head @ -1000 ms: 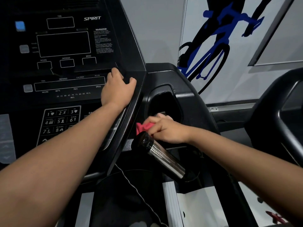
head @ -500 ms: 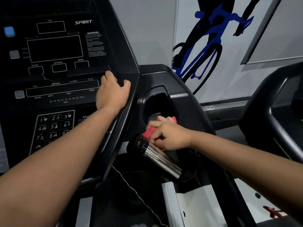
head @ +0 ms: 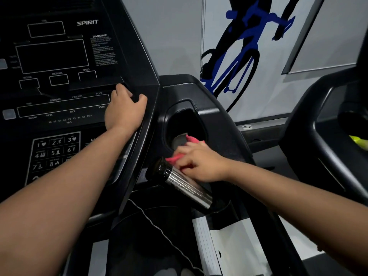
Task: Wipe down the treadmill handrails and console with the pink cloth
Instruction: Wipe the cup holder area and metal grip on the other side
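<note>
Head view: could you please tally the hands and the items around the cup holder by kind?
hands: 2 (left hand, right hand)
pink cloth: 1
chrome handgrip: 1
cup holder: 1
Total: 5

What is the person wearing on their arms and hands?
Nothing that shows. The left hand and right hand have no gloves, rings or watch in view, and the left forearm and right forearm are uncovered, with no sleeves.
</note>
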Available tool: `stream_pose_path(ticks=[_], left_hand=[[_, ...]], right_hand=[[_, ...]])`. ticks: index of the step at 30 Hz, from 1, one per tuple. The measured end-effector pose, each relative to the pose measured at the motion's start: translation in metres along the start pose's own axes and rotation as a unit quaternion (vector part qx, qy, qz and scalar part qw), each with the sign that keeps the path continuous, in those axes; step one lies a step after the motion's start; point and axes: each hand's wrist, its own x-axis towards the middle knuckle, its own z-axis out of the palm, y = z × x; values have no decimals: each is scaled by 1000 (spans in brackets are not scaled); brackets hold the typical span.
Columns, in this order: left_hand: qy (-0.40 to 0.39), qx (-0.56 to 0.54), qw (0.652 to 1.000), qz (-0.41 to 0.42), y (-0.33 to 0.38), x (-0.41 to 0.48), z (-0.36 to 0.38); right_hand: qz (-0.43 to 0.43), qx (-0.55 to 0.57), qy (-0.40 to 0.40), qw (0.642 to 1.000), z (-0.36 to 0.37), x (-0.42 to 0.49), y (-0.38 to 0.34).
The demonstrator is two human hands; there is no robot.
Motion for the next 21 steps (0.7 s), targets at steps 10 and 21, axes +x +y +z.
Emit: stream_pose_path(ticks=[10,21], left_hand=[[0,-4,1000,0,0,-1,-1],[6,8,1000,-3,4,-2,0]], right_hand=[[196,115,109,968,-41,-77,86],[174,-182,81,964,14,-23,1]])
